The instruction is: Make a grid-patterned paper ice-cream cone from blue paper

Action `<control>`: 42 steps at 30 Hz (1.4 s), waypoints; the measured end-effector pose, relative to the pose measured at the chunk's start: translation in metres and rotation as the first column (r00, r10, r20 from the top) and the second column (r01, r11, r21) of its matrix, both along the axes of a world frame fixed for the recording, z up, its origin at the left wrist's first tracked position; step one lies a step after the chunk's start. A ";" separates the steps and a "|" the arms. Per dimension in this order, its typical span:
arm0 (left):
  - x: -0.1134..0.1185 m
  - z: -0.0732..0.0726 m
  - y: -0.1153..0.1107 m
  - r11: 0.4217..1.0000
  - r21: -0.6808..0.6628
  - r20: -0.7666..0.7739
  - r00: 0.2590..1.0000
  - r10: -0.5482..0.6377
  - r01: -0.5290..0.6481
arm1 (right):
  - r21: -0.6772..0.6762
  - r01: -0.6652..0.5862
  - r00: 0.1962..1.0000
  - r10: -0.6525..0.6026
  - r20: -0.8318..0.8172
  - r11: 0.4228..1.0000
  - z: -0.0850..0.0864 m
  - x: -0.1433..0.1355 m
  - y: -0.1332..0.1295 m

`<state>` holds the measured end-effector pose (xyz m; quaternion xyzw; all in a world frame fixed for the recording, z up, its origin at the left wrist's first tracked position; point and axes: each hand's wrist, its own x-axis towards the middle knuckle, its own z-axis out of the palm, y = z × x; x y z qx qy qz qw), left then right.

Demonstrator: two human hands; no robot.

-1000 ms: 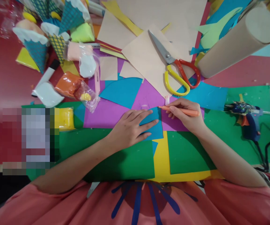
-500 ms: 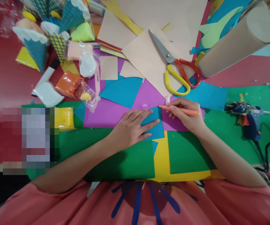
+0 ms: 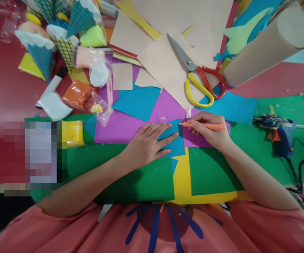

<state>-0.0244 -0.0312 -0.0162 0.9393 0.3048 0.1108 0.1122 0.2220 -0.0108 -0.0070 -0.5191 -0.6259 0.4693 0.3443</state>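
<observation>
My left hand (image 3: 149,144) lies flat with its fingers spread, pressing on a small blue foam sheet (image 3: 176,144). Pinched in my right hand (image 3: 209,131) is an orange felt-tip pen (image 3: 212,126), its tip touching the blue sheet near the upper right corner. A short dark mark shows by the tip. Beneath the blue piece is a purple sheet (image 3: 115,130) with faint pen lines. The pen's pale cap (image 3: 188,112) lies just above my right hand. A blue fan-shaped piece (image 3: 140,103) rests farther up on the purple sheet.
Scissors (image 3: 190,65) with red and yellow handles lie on beige sheets. A beige roll (image 3: 265,45) and a glue gun (image 3: 283,133) are at right. Paper-like cones (image 3: 38,58) and bagged clay (image 3: 78,94) crowd the left. Green sheets (image 3: 215,172) lie in front.
The pen tip has moved slightly down along the blue sheet's upper right edge, leaving a short mark. My left hand has stayed almost still.
</observation>
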 end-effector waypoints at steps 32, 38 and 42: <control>0.001 -0.008 0.003 0.988 0.049 -0.027 0.988 0.150 -0.148 | 0.012 0.045 0.998 -0.045 -0.037 0.999 -0.001 -0.004 -0.001; 0.001 -0.009 0.003 0.988 0.056 -0.025 0.989 0.149 -0.147 | 0.017 0.020 0.999 -0.020 -0.033 1.000 0.000 -0.005 0.000; 0.001 -0.009 0.003 0.988 0.055 -0.029 0.988 0.149 -0.147 | 0.023 0.005 1.000 -0.005 -0.001 1.000 0.001 -0.004 0.000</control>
